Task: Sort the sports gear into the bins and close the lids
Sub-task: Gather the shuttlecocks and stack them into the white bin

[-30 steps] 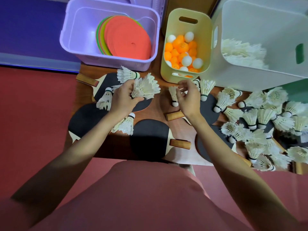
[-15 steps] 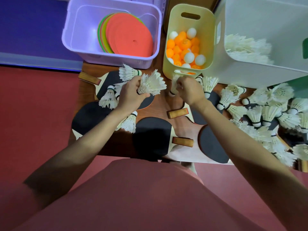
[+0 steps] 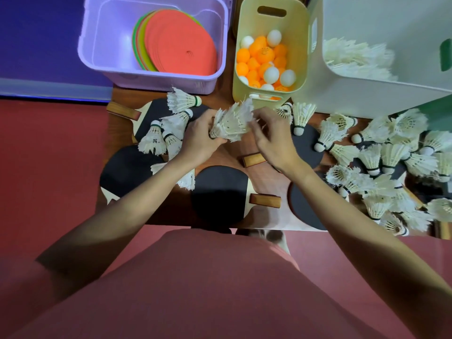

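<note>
Left hand (image 3: pixel 199 140) grip clasping nested shuttlecocks (image 3: pixel 231 121), feathers pointing up-right toward white bin (image 3: pixel 342 94); right hand (image 3: pixel 274 138) grip half-curled beside stack, contents indiscernible; right arm nearer bin.

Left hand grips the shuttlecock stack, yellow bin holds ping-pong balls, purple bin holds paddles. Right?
Not quite. In the head view the purple bin holds flat coloured discs, not paddles; the paddles lie on the table. The rest stands: the left hand grips the shuttlecock stack, and the yellow bin holds ping-pong balls.
</note>
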{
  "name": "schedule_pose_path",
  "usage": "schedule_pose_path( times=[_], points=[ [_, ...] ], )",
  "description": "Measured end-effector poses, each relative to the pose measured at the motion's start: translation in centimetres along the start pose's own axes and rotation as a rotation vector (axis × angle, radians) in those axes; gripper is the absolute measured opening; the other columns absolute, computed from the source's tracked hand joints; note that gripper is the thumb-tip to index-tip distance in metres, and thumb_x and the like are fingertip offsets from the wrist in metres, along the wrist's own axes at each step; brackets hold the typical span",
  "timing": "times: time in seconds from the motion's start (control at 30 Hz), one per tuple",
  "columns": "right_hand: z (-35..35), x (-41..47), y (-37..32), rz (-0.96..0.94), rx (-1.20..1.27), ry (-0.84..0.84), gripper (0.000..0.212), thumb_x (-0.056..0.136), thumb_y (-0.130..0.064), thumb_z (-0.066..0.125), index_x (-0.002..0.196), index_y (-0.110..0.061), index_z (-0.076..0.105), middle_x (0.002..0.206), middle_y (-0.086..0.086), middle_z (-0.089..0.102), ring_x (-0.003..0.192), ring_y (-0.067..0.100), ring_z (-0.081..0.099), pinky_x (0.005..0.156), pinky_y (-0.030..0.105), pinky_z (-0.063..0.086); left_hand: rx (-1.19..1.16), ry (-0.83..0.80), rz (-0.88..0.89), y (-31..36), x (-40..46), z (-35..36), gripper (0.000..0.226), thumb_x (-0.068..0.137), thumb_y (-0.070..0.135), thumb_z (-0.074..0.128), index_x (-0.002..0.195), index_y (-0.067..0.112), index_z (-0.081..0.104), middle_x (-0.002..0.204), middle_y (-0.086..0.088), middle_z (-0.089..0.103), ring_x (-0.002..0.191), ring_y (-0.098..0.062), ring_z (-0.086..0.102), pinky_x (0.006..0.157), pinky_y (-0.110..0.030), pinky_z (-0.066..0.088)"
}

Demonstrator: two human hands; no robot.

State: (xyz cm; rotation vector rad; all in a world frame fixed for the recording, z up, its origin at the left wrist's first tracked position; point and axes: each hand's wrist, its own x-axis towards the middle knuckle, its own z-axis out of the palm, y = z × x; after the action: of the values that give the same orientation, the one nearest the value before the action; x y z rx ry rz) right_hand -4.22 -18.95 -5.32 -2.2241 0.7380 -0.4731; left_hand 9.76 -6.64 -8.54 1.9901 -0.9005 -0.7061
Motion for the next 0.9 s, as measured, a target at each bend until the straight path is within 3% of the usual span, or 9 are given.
schedule_pose_path(
  times=[0.1,0.2,0.3,0.43,0.6,0.73,0.9],
  points=[
    [0.2,-0.2,0.0,0.007,0.037,0.005,0.016,0.094,-0.014,0.052,0.098,-0.006,0.065,0.091,0.008,0.062,0.076,0.019,0.056,0.072,0.034,0.046,-0.011,-0.006,-0.02,-0.6,0.0,0.3,0.052,0.065,0.019,0.079,0.112,0.011,0.056,0.105,-0.004,0.069,0.098,-0.02,0.065,0.084,-0.045,0.053],
    [-0.5,-0.5,0.1,-0.02,0.062,0.157,0.02,0.096,-0.015,0.05,0.109,-0.006,0.063,0.099,0.007,0.062,0.081,0.015,0.055,0.073,0.022,0.042,-0.024,-0.008,-0.059,-1.1,0.0,0.4,0.053,0.066,0.019,0.078,0.112,0.012,0.054,0.108,-0.005,0.067,0.1,-0.021,0.063,0.086,-0.046,0.052],
    [-0.8,-0.1,2.3,0.101,-0.054,0.297,0.02,0.094,-0.011,0.047,0.105,-0.004,0.061,0.101,0.01,0.059,0.085,0.022,0.056,0.069,0.028,0.04,-0.022,0.009,-0.071,-1.6,0.1,0.4,0.053,0.064,0.019,0.078,0.111,0.012,0.054,0.108,-0.005,0.066,0.101,-0.022,0.063,0.086,-0.047,0.052],
    [-1.2,1.3,6.4,0.396,-0.417,0.151,0.025,0.09,-0.01,0.049,0.112,-0.001,0.054,0.116,0.019,0.048,0.091,0.039,0.054,0.064,0.036,0.039,-0.025,0.013,-0.059,-1.7,0.3,0.3,0.053,0.065,0.014,0.08,0.111,0.012,0.053,0.108,-0.005,0.066,0.1,-0.021,0.063,0.085,-0.047,0.052],
    [-1.4,2.7,8.4,0.439,-0.581,-0.022,0.022,0.088,-0.004,0.049,0.108,0.003,0.056,0.112,0.021,0.049,0.089,0.044,0.055,0.066,0.043,0.043,-0.057,-0.001,-0.049,-1.1,0.7,0.0,0.052,0.067,0.016,0.078,0.111,0.011,0.053,0.107,-0.002,0.066,0.096,-0.016,0.065,0.084,-0.046,0.053],
    [-1.8,3.2,8.4,0.428,-0.58,0.032,0.019,0.085,0.005,0.04,0.093,0.006,0.057,0.103,0.024,0.052,0.081,0.044,0.054,0.061,0.04,0.034,-0.054,0.02,-0.051,-0.8,1.1,-0.4,0.051,0.064,0.023,0.075,0.11,0.015,0.053,0.107,-0.001,0.066,0.099,-0.018,0.064,0.086,-0.047,0.052],
    [-3.2,1.4,7.4,0.41,-0.382,0.195,0.02,0.089,-0.01,0.046,0.091,0.002,0.063,0.096,0.021,0.06,0.082,0.037,0.056,0.067,0.035,0.04,-0.029,0.012,-0.101,-0.6,1.0,-0.7,0.059,0.06,0.027,0.075,0.113,0.014,0.054,0.108,-0.001,0.067,0.101,-0.019,0.064,0.087,-0.047,0.052]
  ],
)
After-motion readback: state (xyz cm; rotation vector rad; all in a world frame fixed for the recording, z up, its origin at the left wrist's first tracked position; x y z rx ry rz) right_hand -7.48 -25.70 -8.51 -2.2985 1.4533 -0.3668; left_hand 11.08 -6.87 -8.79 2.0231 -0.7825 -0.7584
